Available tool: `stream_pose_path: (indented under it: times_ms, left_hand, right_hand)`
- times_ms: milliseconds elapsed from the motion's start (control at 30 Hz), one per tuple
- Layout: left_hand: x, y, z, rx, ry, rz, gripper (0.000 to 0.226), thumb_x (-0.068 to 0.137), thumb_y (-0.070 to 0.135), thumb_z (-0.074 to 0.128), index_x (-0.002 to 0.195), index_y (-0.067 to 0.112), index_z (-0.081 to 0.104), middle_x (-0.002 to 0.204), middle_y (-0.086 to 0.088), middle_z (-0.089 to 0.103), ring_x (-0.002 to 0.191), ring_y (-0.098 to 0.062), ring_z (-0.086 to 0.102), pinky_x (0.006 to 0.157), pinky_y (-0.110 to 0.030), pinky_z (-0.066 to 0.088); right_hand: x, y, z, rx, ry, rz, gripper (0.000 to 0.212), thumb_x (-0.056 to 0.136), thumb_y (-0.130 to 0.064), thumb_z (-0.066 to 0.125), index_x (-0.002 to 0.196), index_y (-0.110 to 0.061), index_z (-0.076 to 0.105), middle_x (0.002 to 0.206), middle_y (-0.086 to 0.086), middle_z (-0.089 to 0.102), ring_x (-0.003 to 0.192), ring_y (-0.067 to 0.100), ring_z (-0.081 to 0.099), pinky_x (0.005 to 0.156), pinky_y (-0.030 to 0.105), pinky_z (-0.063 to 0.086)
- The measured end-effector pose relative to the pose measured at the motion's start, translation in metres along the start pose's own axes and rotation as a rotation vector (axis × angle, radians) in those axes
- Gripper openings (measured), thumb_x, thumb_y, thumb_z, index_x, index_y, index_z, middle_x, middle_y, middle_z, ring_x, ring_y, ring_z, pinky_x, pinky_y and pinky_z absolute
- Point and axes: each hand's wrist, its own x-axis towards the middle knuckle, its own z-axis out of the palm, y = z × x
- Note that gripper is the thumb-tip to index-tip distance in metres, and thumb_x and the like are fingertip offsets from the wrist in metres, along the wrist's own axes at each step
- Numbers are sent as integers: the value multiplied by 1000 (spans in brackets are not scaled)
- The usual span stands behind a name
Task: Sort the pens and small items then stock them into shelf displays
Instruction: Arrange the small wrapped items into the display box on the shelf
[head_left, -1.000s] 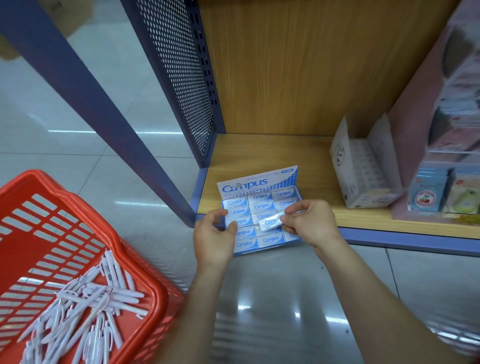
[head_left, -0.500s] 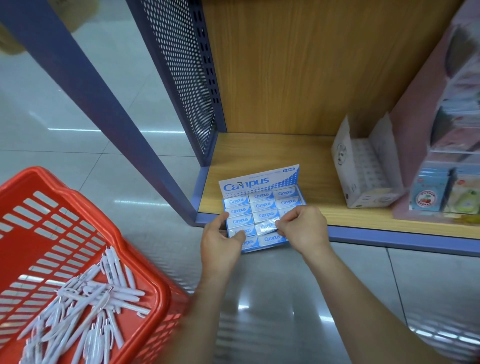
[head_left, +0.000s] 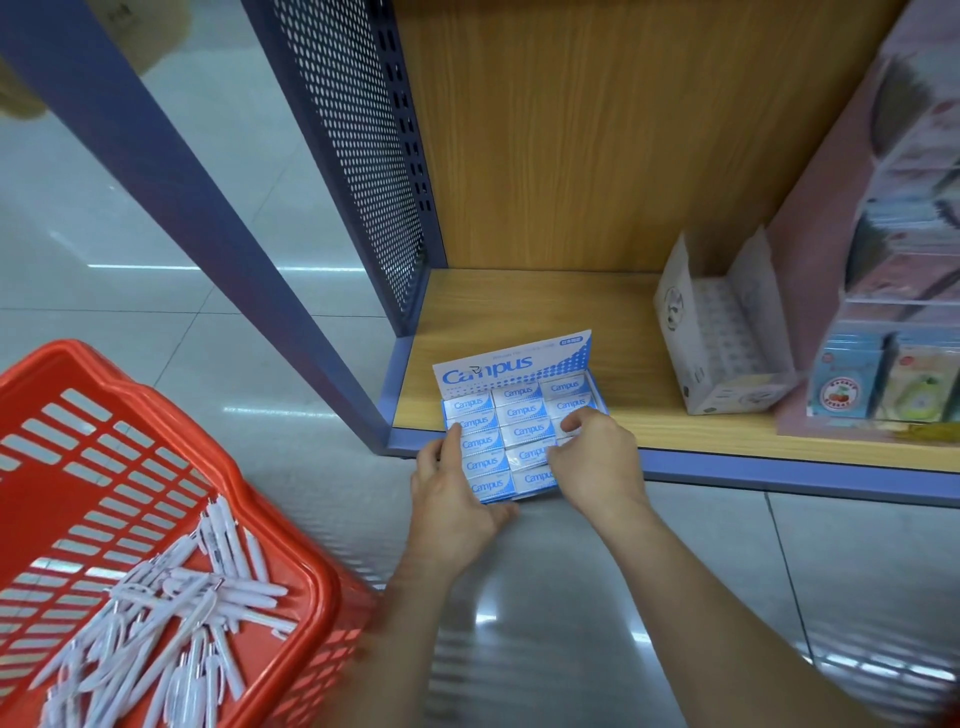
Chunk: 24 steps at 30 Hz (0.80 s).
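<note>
A blue and white Campus display box full of small erasers sits half on the wooden shelf, its near end jutting over the shelf's blue front edge. My left hand grips the box's near left corner, thumb on top and fingers beneath. My right hand lies on the right-hand erasers with curled fingers pressing one eraser into its row. A red basket at lower left holds several white pens.
A white open display box stands on the shelf to the right, with pink packaged items beyond it. A perforated blue side panel and a slanted blue post bound the shelf's left side. Glossy tiled floor lies below.
The loose eraser my right hand held above the box has gone down into the row. Both hands and the box moved slightly toward the shelf's front edge.
</note>
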Motion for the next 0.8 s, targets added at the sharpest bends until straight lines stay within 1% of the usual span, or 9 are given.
stream_pose_path:
  times_ms: [100,233,333,433,533,600,667,733,800]
  left_hand:
    - [-1,6,-3,3,58,53,89,61,15,83,138,15,39,109,9,33,125,-22,35,98,-22,28]
    - [-1,6,-4,7,67,64,86,62,17,83,137,16,41,107,11,32,124,-21,37,97,-23,31]
    - [-1,7,-4,-2,82,50,84,62,17,83,136,17,43,105,13,32,122,-19,41,92,-17,30]
    - [-1,5,-2,-12,91,17,85,61,18,84,136,18,43,111,10,40,120,-17,42,88,-11,27]
    - [1,3,-1,0,113,-27,90,60,23,85,138,21,41,126,2,46,120,-15,43,90,-12,28]
    - [2,3,-1,36,121,-65,87,60,28,85,135,24,43,124,3,49,117,-14,47,89,-18,35]
    - [3,3,-1,63,141,-94,74,59,33,84,123,27,49,115,5,56,109,-14,52,80,-24,40]
    - [5,6,-2,103,149,-141,62,61,38,82,114,26,53,108,4,60,104,-16,56,76,-27,42]
    - [8,6,-4,158,148,-171,55,65,40,80,112,26,57,106,1,59,101,-18,57,78,-29,43]
  right_hand:
    - [-2,0,3,-105,-16,-86,28,82,-10,64,108,-20,61,107,4,65,101,24,60,78,28,46]
    - [-6,3,5,-142,24,-148,11,86,-17,65,96,-19,66,102,1,67,98,21,60,77,27,46]
    - [-7,6,7,-122,36,-182,5,86,-19,65,91,-18,66,98,0,67,96,20,60,76,28,46]
    - [-7,9,2,-34,101,-190,10,84,-22,67,93,-18,65,97,2,64,99,24,57,77,30,45]
    - [-1,9,-22,-41,253,-118,24,87,-25,63,110,-17,62,108,10,59,106,31,51,85,34,41]
    - [8,12,-41,-75,201,-20,33,88,-26,59,119,-16,60,117,13,59,112,35,52,91,36,41]
    - [16,15,-52,-102,41,80,31,88,-31,56,116,-18,63,115,11,64,110,34,57,88,35,44]
    - [17,19,-53,-65,-86,135,22,88,-34,55,100,-21,68,99,7,69,102,32,62,84,33,47]
    - [16,24,-50,75,-119,175,21,88,-33,56,87,-17,69,82,7,70,86,33,67,83,40,55]
